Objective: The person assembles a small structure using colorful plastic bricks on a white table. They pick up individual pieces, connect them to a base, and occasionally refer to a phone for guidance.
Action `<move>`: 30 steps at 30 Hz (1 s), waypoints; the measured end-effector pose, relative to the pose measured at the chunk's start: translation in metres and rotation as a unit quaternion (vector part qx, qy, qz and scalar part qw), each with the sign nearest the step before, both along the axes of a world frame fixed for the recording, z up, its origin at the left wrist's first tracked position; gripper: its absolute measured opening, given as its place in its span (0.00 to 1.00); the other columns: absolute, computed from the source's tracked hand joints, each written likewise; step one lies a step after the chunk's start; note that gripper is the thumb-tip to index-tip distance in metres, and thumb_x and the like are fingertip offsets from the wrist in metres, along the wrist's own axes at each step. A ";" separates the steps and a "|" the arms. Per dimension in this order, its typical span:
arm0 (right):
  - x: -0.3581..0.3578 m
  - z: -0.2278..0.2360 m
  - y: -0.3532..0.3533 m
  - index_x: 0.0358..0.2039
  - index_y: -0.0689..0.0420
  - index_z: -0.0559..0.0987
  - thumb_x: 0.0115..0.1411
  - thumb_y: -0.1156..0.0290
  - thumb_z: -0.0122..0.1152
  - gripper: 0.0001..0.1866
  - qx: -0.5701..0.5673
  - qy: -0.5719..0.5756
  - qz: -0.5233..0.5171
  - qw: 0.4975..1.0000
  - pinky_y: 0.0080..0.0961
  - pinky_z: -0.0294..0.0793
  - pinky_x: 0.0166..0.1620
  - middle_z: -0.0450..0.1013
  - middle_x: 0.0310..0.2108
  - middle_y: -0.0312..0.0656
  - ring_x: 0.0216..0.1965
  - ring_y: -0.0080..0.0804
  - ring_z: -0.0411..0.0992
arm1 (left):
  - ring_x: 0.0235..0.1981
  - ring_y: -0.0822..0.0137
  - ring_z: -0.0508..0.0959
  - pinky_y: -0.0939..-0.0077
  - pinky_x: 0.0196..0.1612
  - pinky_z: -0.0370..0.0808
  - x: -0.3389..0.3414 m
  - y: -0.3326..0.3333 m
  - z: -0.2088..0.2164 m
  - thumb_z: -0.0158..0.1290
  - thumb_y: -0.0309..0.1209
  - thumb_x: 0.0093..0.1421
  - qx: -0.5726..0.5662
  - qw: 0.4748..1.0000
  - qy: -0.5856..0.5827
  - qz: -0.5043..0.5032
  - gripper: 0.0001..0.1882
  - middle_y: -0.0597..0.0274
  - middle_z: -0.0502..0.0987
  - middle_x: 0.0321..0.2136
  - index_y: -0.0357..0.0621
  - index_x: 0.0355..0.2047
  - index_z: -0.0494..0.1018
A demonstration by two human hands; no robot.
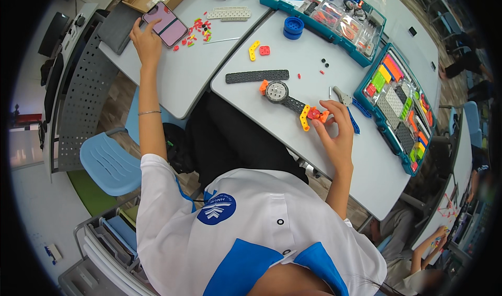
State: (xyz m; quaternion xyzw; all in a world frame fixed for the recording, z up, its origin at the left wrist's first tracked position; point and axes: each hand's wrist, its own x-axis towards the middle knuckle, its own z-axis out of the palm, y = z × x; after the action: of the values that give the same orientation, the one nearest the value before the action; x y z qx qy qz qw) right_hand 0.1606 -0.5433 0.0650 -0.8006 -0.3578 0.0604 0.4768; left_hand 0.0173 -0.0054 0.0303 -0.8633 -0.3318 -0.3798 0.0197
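Observation:
My left hand is at the left edge of a smartphone, its thumb over the pinkish screen and its fingers along the side. My right hand pinches the right end of a toy building-kit assembly between thumb and fingers. This assembly has a grey wheel, a dark perforated beam, a bent yellow piece, a red piece and orange connectors. Just beyond it lies a loose dark perforated beam. Beside the right hand are a grey tool and blue strips.
Two teal kit cases with colourful parts stand open at the right and back. A blue wheel, a bent yellow piece and a red plate lie on the table. Small connectors lie by the phone. A blue chair stands left.

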 end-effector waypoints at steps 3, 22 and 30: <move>-0.001 0.002 0.001 0.49 0.55 0.80 0.54 0.70 0.71 0.21 -0.001 -0.001 0.001 1.000 0.24 0.73 0.40 0.73 0.50 0.40 0.45 0.30 0.72 | 0.65 0.41 0.57 0.54 0.68 0.57 -0.003 0.001 -0.004 0.43 0.15 0.53 -0.009 1.000 0.016 0.005 0.36 0.40 0.60 0.65 0.71 0.54 0.77; -0.002 0.000 0.001 0.50 0.56 0.80 0.55 0.70 0.71 0.21 -0.007 0.006 -0.004 1.000 0.23 0.71 0.40 0.73 0.49 0.41 0.42 0.28 0.72 | 0.63 0.56 0.65 0.59 0.63 0.61 -0.002 -0.032 -0.005 0.44 0.14 0.51 0.070 0.995 0.050 -0.051 0.30 0.72 0.76 0.56 0.58 0.49 0.80; -0.001 -0.003 0.001 0.51 0.57 0.80 0.56 0.69 0.71 0.21 0.003 0.012 0.000 1.000 0.23 0.71 0.39 0.74 0.49 0.42 0.41 0.28 0.72 | 0.63 0.59 0.66 0.61 0.63 0.61 -0.003 -0.015 -0.001 0.43 0.15 0.52 0.059 0.994 0.065 -0.070 0.29 0.73 0.76 0.56 0.54 0.50 0.80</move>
State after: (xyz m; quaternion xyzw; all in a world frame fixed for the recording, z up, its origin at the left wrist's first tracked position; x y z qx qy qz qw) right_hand 0.1592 -0.5422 0.0625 -0.7983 -0.3527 0.0691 0.4833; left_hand 0.0146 -0.0202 0.0295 -0.9048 -0.2455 -0.3417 0.0653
